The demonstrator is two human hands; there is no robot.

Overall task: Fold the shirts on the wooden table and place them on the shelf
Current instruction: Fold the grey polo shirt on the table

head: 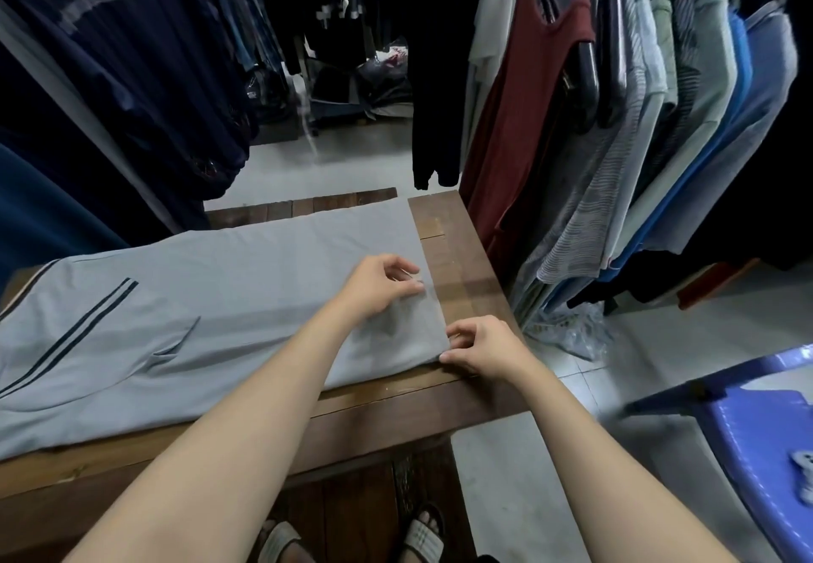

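A grey shirt [228, 298] with two dark stripes on its sleeve lies flat across the wooden table [457, 254], its hem toward the right end. My left hand [380, 285] rests on the hem, thumb and fingers pinching the edge of the cloth. At the hem's near corner my right hand [481, 347] pinches the fabric between thumb and fingertips. Both forearms reach in from the bottom of the view. No shelf is in sight.
Racks of hanging clothes crowd in: dark garments at left [110, 78], a maroon top [528, 100] and pale and blue shirts [686, 122] right beside the table's right end. A blue plastic stool [756, 426] stands at lower right. A plastic bag [567, 329] lies on the tiled floor.
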